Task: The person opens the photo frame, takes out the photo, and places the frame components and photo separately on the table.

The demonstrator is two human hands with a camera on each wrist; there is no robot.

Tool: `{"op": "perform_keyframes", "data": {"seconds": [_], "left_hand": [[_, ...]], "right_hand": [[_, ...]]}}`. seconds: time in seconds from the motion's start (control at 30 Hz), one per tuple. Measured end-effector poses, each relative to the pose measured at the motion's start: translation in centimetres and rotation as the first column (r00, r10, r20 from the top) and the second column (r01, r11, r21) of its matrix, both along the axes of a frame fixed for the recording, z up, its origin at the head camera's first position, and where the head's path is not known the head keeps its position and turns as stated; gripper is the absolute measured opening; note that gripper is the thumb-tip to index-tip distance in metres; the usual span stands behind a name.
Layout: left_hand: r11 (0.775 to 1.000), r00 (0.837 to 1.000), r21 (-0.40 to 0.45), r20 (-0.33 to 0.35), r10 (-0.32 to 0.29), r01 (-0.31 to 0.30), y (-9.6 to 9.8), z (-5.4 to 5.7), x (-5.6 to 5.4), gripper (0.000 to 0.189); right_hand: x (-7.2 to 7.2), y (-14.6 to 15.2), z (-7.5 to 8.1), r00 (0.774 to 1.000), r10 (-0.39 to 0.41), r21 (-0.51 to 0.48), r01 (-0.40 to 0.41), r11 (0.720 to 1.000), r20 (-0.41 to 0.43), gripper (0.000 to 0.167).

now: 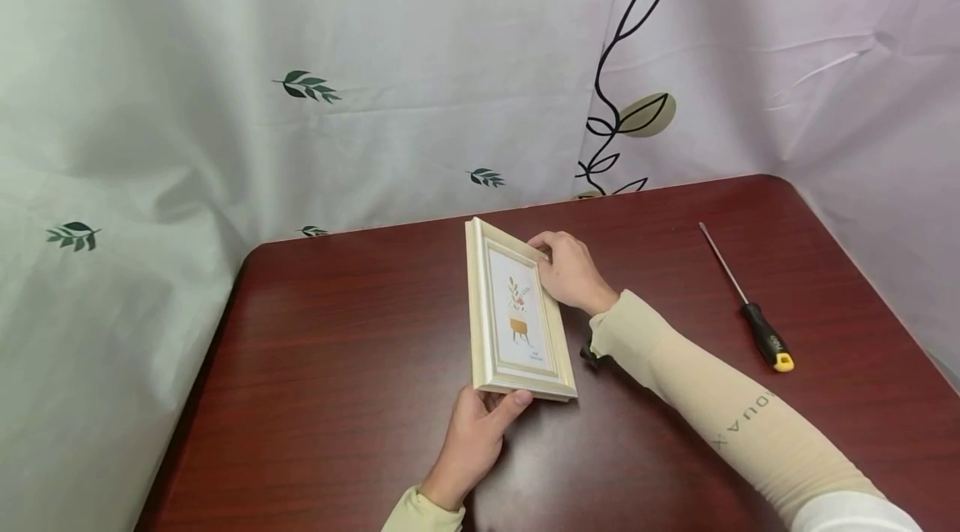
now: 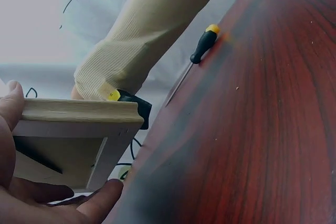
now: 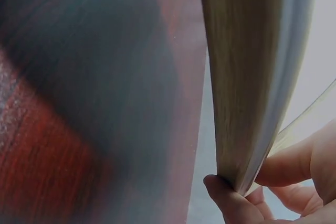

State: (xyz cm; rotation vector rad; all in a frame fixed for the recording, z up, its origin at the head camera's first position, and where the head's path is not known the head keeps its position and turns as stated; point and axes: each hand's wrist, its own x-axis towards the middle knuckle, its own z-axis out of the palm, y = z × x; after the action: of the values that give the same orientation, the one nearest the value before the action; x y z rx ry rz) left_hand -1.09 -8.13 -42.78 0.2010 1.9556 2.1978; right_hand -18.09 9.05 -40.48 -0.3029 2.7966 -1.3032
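A cream picture frame (image 1: 480, 323) is held up tilted over the table, its print of a potted plant on a stand turned upward. My left hand (image 1: 477, 432) grips the near short edge, thumb on the front side and fingers beneath. In the left wrist view the frame's back panel (image 2: 63, 156) shows, with a dark strip across it. My right hand (image 1: 572, 269) pinches the far right corner; in the right wrist view its fingertips (image 3: 223, 192) sit right at the corner of the wooden side.
On the right of the dark red table (image 1: 337, 365) lies a screwdriver (image 1: 761, 332) with a black and yellow handle, its tip pointing away. A pale curtain (image 1: 405, 65) with leaf prints hangs behind the table's far edge.
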Motion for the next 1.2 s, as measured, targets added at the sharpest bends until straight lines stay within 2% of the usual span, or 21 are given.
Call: {"op": "perform_keyframes", "data": {"seconds": [0.2, 0.4, 0.53, 0.8, 1.03, 1.13, 1.2], "left_hand": [[0.998, 0.999, 0.055, 0.005, -0.032, 0.031, 0.2, -0.1, 0.2, 0.051], [0.978, 0.995, 0.182, -0.012, -0.104, 0.104, 0.4, -0.4, 0.2, 0.063], [0.967, 0.993, 0.225, -0.02, -0.116, 0.117, 0.5, -0.5, 0.1, 0.071], [0.945, 0.992, 0.305, 0.008, -0.124, 0.115, 0.4, -0.8, 0.0, 0.086], [0.936, 0.989, 0.324, 0.02, -0.15, 0.135, 0.3, -1.0, 0.0, 0.096], [0.941, 0.987, 0.311, 0.036, -0.154, 0.135, 0.2, -0.9, -0.1, 0.099], [0.952, 0.99, 0.284, 0.047, -0.135, 0.117, 0.2, -0.8, -0.1, 0.098]], "right_hand": [[0.1, -0.3, -0.2, 1.0, -0.009, -0.012, 0.009, 1.0, -0.026, 0.031], [0.3, -0.6, -0.1, 1.0, 0.005, -0.046, -0.006, 0.999, -0.026, 0.03], [0.4, -0.8, -0.1, 1.0, 0.005, -0.067, -0.007, 0.998, -0.026, 0.029], [0.6, -1.1, -0.3, 0.999, -0.001, -0.097, -0.003, 0.995, -0.042, 0.03], [0.7, -1.3, -0.4, 0.998, -0.004, -0.119, -0.002, 0.993, -0.055, 0.028], [0.7, -1.3, -0.5, 0.998, 0.002, -0.118, -0.01, 0.993, -0.07, 0.028], [0.7, -1.3, -0.6, 0.997, 0.009, -0.118, -0.019, 0.993, -0.078, 0.028]]}}
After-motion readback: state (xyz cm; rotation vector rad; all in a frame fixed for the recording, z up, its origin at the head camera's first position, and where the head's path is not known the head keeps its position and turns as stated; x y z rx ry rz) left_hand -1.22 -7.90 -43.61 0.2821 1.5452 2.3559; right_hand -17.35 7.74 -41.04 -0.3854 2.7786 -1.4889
